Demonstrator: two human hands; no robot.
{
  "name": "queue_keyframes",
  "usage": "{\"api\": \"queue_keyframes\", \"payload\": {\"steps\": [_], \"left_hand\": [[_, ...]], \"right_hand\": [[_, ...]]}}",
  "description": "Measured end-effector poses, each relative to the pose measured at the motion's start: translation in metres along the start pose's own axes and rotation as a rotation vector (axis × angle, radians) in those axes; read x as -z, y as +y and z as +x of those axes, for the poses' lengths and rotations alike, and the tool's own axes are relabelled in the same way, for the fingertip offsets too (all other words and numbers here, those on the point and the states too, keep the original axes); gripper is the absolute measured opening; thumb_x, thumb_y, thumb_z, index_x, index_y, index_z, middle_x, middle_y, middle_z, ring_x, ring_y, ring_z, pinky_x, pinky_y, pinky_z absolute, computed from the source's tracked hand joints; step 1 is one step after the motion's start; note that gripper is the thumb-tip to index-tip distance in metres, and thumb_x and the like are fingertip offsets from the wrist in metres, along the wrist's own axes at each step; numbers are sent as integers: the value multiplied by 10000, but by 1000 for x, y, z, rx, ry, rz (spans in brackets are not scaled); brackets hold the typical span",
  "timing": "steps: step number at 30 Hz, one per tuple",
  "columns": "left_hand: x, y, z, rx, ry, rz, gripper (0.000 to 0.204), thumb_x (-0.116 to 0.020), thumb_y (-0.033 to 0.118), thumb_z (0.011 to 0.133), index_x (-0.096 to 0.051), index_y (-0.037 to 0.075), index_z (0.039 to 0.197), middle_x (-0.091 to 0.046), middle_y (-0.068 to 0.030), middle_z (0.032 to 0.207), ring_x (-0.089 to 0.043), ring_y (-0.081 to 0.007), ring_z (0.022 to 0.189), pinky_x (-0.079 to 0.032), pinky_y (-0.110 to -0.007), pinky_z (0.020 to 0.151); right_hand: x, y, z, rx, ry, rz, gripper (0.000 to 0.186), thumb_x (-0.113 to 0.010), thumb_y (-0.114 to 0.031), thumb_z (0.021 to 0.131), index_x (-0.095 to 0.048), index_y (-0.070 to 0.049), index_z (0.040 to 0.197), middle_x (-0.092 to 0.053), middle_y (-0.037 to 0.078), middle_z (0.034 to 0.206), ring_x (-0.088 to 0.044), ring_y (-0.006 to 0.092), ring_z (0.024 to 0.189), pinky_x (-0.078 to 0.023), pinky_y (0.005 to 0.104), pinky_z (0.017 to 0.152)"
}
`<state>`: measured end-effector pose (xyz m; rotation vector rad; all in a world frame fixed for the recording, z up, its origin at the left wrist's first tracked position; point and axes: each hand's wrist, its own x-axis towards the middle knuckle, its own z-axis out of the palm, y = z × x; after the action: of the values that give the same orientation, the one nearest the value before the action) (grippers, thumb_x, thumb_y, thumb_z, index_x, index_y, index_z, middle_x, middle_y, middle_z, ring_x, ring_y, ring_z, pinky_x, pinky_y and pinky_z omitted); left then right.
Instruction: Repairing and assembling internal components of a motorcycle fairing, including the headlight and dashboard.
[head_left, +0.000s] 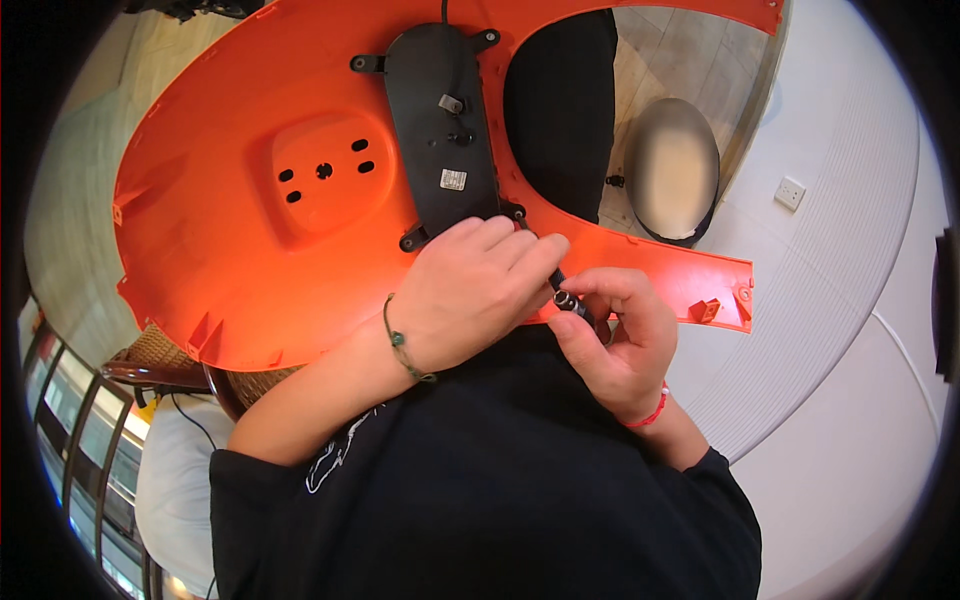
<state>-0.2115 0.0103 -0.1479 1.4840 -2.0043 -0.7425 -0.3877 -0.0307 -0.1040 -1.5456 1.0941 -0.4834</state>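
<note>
A large curved orange plastic shell (210, 180) spreads out in front of me. Across its middle lies a long black plate (430, 90) with rounded ends and dark mounting tabs. My left hand (480, 275) is closed over the plate's near end, fingers curled under and hidden, so what it grips does not show. A dark strip emerges beside its fingertips toward my right hand (625, 335). Between thumb and fingers, that hand pinches a small black cylinder (572, 303) with a shiny ring at its end. Whether strip and cylinder are joined, I cannot tell.
A black cable (444, 10) leaves the plate's far end. Through the shell's opening show black cloth (560, 110) and a blurred oval thing (675, 170) with a dark rim. A white ribbed surface with a socket (789, 193) is at right; a woven chair (150, 355) stands at left.
</note>
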Motion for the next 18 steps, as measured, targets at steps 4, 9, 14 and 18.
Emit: {"api": "queue_keyframes", "payload": {"steps": [4, 9, 14, 18], "left_hand": [[2, -5, -7, -69, -39, -68, 362, -633, 141, 735, -640, 61, 1088, -527, -23, 769, -508, -193, 701, -425, -313, 635], [-3, 1, -7, -71, 21, 32, 296, -634, 146, 732, -646, 62, 1016, -517, -15, 755, -507, -187, 689, -424, -311, 610], [-7, -3, -2, -36, 65, -15, 289, -632, 154, 746, -640, 51, 1016, -512, -20, 751, -502, -198, 683, -437, -313, 628], [0, -7, -4, -46, -2, -137, 327, -633, 160, 755, -633, 42, 1060, -510, -27, 765, -497, -201, 690, -439, -318, 645]], "right_hand": [[0, 4, 2, 150, -94, -46, 317, -827, -126, 747, -635, -48, 986, -543, -8, 623, -460, 57, 474, -325, 208, 443], [-1, 1, -3, 69, -148, -31, 354, -854, -196, 724, -641, -58, 970, -566, 8, 633, -499, 85, 473, -363, 234, 446], [0, 3, 8, 393, -165, -234, 377, -863, -185, 719, -629, -41, 977, -564, 26, 651, -497, 115, 486, -363, 248, 448], [-1, 6, 10, 440, -138, -205, 375, -860, -198, 718, -637, -45, 978, -558, 38, 645, -517, 145, 491, -375, 261, 450]]}}
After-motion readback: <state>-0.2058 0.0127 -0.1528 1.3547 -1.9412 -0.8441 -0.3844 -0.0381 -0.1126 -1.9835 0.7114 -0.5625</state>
